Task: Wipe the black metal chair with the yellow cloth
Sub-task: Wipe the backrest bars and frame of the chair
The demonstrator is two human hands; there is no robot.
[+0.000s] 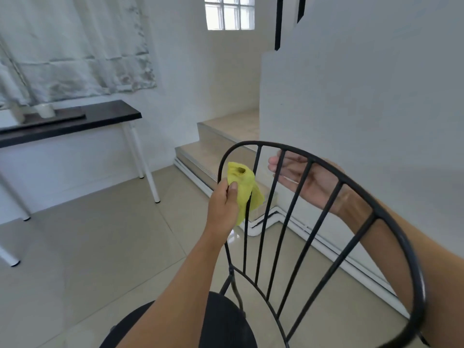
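1. A black metal chair (374,214) with a hooped back, thin upright rods and a round dark seat fills the lower right of the view, seen from above and behind.
2. The left hand (223,202) reaches in from the bottom centre. It grasps a crumpled yellow cloth (242,187), with the thumb pressed over the fabric.
3. The yellow cloth is at the left edge of the chair back, just under the curve of the top rail. It is bunched against the first upright rod, and a loose corner hangs down on the far side of that rod.
4. The right hand (321,182) is on the far side of the chair back, near its top edge, seen through the gaps between the rods. It is released: palm showing, fingers straight and relaxed, holding nothing. Whether it touches the rods cannot be told.
5. The right forearm passes behind the right edge of the chair back.
6. At the left stands a dark-topped table with white legs (113,114). A small white cup (46,110) sits towards its back edge.
7. A pale fabric blind (75,46) hangs behind the table.
8. The beige tiled floor (100,247) leads to two low beige steps (221,151) beside a white wall (376,96). A glass-block window (229,12) is at the top centre.
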